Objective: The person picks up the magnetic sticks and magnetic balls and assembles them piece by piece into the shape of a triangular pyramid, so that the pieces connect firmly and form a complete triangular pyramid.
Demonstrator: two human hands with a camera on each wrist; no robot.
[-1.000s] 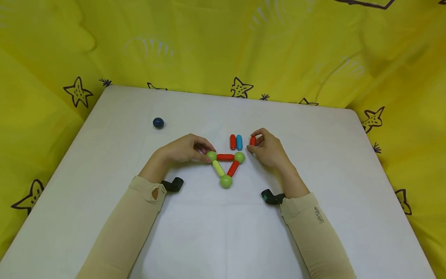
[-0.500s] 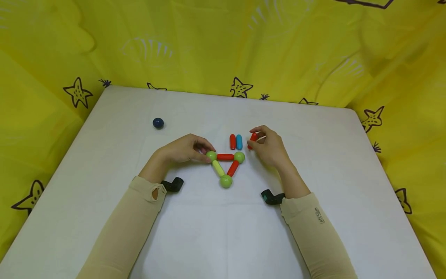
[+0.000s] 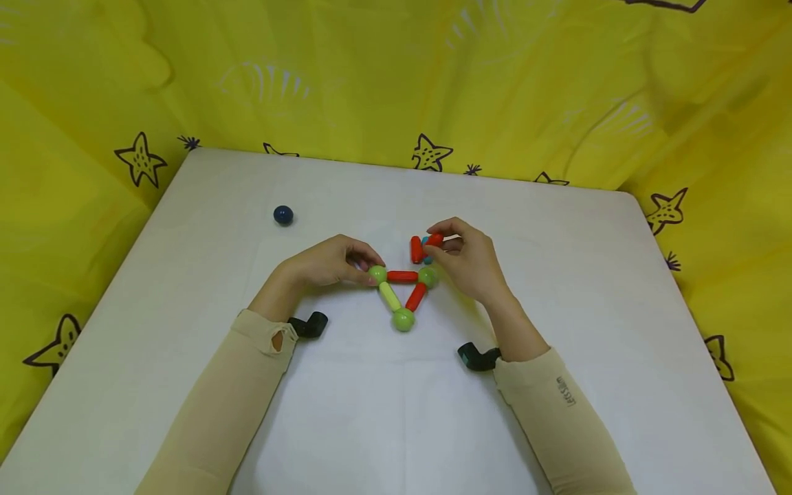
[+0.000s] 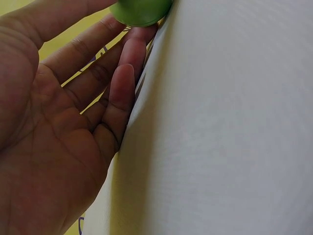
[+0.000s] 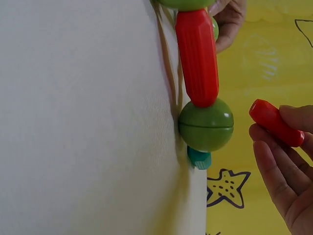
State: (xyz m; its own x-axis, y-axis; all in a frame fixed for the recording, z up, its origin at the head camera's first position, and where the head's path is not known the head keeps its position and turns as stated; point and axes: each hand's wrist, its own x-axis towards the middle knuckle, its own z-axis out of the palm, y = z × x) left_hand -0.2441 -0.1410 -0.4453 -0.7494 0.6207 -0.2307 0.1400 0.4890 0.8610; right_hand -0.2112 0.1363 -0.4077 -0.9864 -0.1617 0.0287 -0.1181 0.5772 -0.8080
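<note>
You work at a white table point(image 3: 383, 412) with rounded far corners, its surface running out from under both your hands to every side. Yellow fabric backdrop point(image 3: 383, 75) rises beyond your hands and wraps down past the table's left and right edges. It carries dark outlined starfish prints point(image 3: 431, 153) and faint pale shell shapes. Light is even, with soft shadows beneath your forearms.

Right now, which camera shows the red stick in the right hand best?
The right wrist view: the red stick looms large, pinched by fingertips. The head view shows it small; the left wrist view misses it.
</note>
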